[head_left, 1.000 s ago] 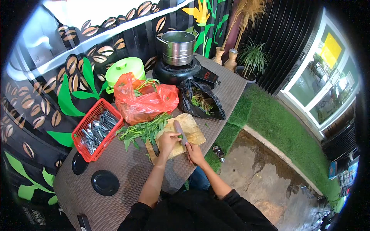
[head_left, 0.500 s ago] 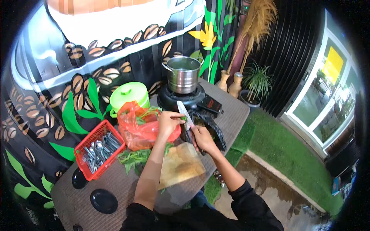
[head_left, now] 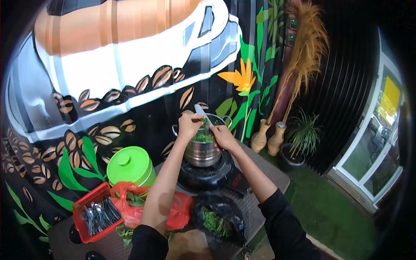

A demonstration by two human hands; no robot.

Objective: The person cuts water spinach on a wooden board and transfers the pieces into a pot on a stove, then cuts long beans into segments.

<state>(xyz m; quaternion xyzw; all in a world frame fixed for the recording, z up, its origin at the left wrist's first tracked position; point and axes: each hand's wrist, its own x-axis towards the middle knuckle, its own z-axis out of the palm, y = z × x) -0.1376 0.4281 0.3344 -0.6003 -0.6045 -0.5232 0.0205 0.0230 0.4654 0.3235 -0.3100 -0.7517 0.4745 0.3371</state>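
Note:
Over the steel pot point(head_left: 202, 155) my right hand point(head_left: 223, 138) grips a knife point(head_left: 200, 111), its pale blade pointing up and away. My left hand point(head_left: 190, 126) is pinched beside the blade, with a bit of chopped greens point(head_left: 203, 121) at its fingertips. More chopped green bits point(head_left: 202, 138) show inside the pot, below both hands. The pot stands on a black portable stove point(head_left: 203, 175). Nearer to me, a black plastic bag point(head_left: 237, 212) lies spread with cut greens point(head_left: 214, 223) in it.
Left of my arms are a red plastic bag point(head_left: 180, 208) with leafy stems, a green lidded container point(head_left: 130, 164) and a red basket point(head_left: 78, 214) of cutlery. A cutting board point(head_left: 189, 247) lies at the near edge. Vases point(head_left: 260, 136) and a potted plant point(head_left: 301, 134) stand beyond the table.
Both hands and the knife have moved forward from above the table to over the pot. My view has tilted up, and the black bag with greens is now uncovered.

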